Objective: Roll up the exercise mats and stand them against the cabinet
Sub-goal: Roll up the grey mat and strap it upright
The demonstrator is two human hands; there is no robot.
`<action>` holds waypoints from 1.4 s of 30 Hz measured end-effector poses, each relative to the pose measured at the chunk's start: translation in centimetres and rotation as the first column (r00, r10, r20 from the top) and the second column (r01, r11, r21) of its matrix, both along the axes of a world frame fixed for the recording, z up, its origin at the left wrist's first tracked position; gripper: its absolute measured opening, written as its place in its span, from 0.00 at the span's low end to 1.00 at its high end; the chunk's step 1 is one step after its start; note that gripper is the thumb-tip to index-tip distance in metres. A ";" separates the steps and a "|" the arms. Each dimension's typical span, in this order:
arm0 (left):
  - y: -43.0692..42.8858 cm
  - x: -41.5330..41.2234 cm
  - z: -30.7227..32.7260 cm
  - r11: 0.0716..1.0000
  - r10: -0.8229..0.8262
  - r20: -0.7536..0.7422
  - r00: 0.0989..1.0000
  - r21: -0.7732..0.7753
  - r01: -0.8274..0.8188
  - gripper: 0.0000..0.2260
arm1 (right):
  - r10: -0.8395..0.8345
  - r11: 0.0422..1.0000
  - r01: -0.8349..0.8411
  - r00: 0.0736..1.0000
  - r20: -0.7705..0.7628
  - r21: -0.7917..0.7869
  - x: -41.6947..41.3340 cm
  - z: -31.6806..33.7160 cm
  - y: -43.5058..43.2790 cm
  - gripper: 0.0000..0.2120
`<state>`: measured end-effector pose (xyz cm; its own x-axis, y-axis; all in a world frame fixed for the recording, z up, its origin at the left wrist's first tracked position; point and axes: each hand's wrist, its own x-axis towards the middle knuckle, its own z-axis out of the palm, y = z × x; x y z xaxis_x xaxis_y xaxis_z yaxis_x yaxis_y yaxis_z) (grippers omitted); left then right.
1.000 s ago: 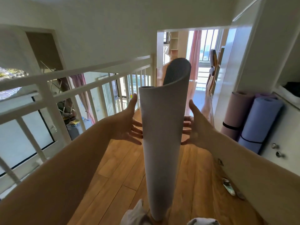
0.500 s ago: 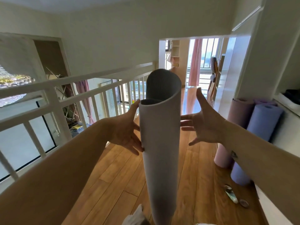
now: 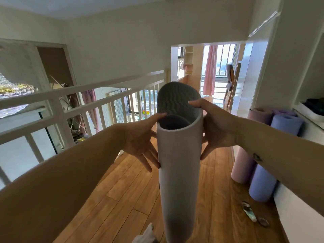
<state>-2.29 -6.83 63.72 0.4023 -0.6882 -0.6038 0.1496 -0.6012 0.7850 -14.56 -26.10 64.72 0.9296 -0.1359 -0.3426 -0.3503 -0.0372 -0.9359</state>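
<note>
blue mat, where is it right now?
Head view, right side: the blue mat stands against the white cabinet, just right of the pink mat, further right than the grey mat at centre.

Honey-toned wooden plank floor (image 3: 122, 195) underfoot, pale cream walls (image 3: 114, 50) and ceiling (image 3: 87, 6) above, with a white railing (image 3: 105, 95) running along the left. Straight ahead through a wide opening, a sunlit barred window (image 3: 225, 58) and a pink curtain (image 3: 209, 71).
</note>
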 end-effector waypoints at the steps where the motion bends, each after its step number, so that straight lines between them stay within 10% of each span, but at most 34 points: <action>1: -0.3 0.1 0.0 1.000 -0.013 0.010 1.000 0.028 0.013 0.43 | 0.010 1.000 -0.010 1.000 -0.003 -0.007 0.0 -0.2 -0.1 0.51; 17: -2.7 -1.9 -9.0 0.993 0.108 -0.171 0.979 -0.029 -0.115 0.26 | 0.019 0.999 -0.020 0.999 0.026 0.045 1.3 -10.4 -2.0 0.29; 42: -4.3 1.5 -15.3 0.984 0.160 -0.123 0.979 -0.063 -0.169 0.28 | 0.064 0.986 -0.053 0.996 -0.070 0.157 4.9 -18.5 -5.4 0.33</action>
